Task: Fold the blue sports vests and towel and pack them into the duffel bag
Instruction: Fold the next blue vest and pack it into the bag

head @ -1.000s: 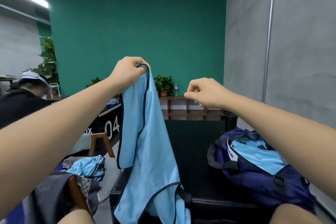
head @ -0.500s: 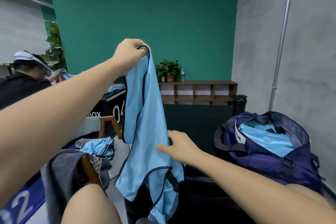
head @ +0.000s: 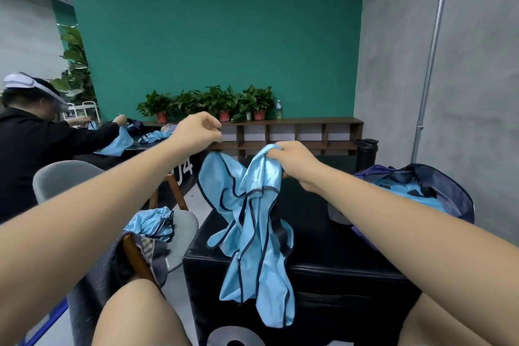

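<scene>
While the right hand (head: 292,160) clenched a bunched fistful of the blue vest (head: 252,222), the garment hung in a twisted rope down onto the black worktop (head: 337,247) and spilled over its front edge, nowhere near flat! Just beside and a little higher sat the left hand (head: 198,132), fingers curled tight. Whether it pinched the vest's far corner or nothing at all I could not tell, for the cloth's edge ran in behind the hand. So this was the shake-out stage, by my reading: folding of this vest had not begun. Over on the right stood the duffel bag (head: 455,191), mouth open, with blue fabric (head: 438,201) already lying inside. Another crumpled vest (head: 151,223) waited on the grey chair (head: 184,229) to the left, well apart from the bag. What the next move called for was a clean hold on both shoulders, one in each hand, a spread to pull out the twist, then a lay-down flat on the worktop before any fold.
</scene>
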Action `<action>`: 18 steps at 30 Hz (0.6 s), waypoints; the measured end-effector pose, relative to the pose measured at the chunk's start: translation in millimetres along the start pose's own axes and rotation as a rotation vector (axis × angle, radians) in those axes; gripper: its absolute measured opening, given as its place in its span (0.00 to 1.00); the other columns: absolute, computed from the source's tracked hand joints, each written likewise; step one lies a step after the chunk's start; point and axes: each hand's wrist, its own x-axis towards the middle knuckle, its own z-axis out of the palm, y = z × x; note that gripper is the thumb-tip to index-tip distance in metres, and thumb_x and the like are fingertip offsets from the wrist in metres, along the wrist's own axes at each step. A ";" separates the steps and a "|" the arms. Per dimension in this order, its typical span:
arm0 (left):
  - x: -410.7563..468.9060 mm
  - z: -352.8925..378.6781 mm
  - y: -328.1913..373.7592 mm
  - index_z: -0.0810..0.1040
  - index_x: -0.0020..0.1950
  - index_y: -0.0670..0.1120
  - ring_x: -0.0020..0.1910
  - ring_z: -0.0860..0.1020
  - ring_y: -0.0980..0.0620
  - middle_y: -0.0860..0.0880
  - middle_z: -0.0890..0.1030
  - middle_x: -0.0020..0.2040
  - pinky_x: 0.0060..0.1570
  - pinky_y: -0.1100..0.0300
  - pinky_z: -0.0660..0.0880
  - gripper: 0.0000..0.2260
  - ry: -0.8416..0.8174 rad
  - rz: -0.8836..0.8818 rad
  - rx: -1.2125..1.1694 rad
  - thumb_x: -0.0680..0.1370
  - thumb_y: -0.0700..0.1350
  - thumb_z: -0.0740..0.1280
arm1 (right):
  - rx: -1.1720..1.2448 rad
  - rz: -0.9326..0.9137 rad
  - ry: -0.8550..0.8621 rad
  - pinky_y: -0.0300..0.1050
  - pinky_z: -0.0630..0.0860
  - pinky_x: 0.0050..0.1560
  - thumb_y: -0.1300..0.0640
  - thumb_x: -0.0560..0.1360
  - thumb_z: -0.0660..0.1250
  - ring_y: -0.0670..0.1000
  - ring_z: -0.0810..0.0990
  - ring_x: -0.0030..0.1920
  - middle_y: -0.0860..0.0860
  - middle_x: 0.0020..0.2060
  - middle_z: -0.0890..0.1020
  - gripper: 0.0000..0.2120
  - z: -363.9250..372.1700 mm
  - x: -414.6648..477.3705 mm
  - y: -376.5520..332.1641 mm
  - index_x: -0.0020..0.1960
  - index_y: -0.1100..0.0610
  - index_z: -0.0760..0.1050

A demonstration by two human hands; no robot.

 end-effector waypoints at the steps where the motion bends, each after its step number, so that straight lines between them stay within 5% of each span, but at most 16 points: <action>1: -9.5 7.4 -1.9 0.82 0.54 0.50 0.52 0.83 0.54 0.53 0.85 0.51 0.45 0.61 0.75 0.09 -0.006 0.004 -0.010 0.76 0.45 0.77 | -0.001 0.005 0.004 0.50 0.69 0.43 0.51 0.76 0.65 0.53 0.74 0.40 0.56 0.40 0.77 0.16 -4.3 3.5 -4.4 0.47 0.65 0.78; 5: -49.6 36.0 -5.8 0.83 0.51 0.47 0.45 0.82 0.53 0.50 0.85 0.48 0.40 0.60 0.73 0.08 -0.068 -0.011 -0.079 0.79 0.50 0.75 | 0.020 0.007 0.062 0.51 0.71 0.43 0.50 0.73 0.68 0.54 0.75 0.40 0.56 0.40 0.77 0.08 -19.9 15.4 -19.8 0.43 0.54 0.76; 12: -119.1 90.0 -8.2 0.83 0.48 0.48 0.34 0.81 0.63 0.51 0.87 0.42 0.40 0.62 0.73 0.19 -0.298 -0.040 -0.084 0.78 0.64 0.73 | 0.017 -0.006 0.127 0.48 0.60 0.39 0.54 0.78 0.68 0.54 0.65 0.41 0.55 0.40 0.70 0.09 -38.5 22.3 -38.7 0.43 0.55 0.70; 18: -120.4 118.7 -26.9 0.79 0.45 0.50 0.40 0.80 0.55 0.52 0.84 0.41 0.40 0.60 0.74 0.08 -0.260 0.081 0.121 0.77 0.50 0.76 | 0.004 -0.031 0.126 0.52 0.64 0.44 0.53 0.76 0.67 0.54 0.68 0.42 0.55 0.40 0.72 0.06 -46.2 25.9 -46.3 0.44 0.55 0.72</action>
